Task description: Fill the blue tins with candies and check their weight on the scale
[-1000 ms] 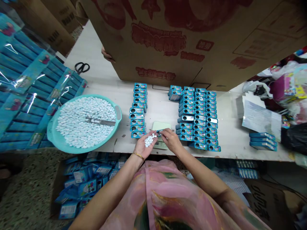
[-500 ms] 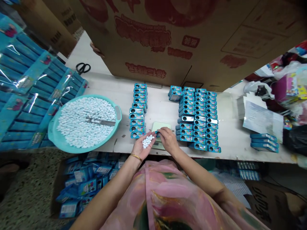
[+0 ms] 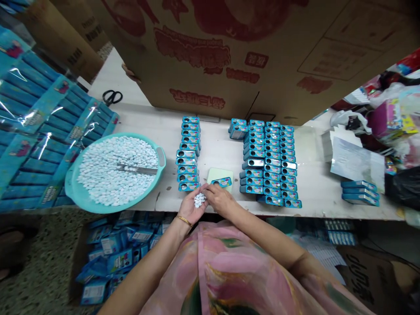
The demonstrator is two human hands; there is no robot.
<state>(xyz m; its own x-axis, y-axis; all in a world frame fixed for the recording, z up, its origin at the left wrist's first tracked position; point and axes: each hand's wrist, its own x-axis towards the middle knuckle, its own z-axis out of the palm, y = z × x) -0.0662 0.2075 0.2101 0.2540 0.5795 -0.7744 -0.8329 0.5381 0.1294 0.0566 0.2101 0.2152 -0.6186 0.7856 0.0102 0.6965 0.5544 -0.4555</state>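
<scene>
My left hand (image 3: pixel 191 207) is cupped palm up near the table's front edge, holding a small heap of white candies (image 3: pixel 198 200). Over that heap my right hand (image 3: pixel 219 200) bends its fingers together, the tips touching the candies; whatever is between them is hidden. Just beyond the right hand, a blue tin (image 3: pixel 222 181) lies on a pale green scale (image 3: pixel 212 173), partly covered by the fingers. To the left stands a turquoise basin (image 3: pixel 159 173) full of the same white candies, with a metal scoop (image 3: pixel 139 169) lying in them.
One column of blue tins (image 3: pixel 187 161) stands left of the scale, several columns of tins (image 3: pixel 272 164) right of it. A big cardboard box (image 3: pixel 203 61) closes off the back. Scissors (image 3: pixel 112 97) lie behind the basin. Below the table is a carton of blue packs (image 3: pixel 120 259).
My right hand has drawn back from the tin on the scale to the candies in my left palm. More of the tin shows now. My left hand has shifted slightly towards me.
</scene>
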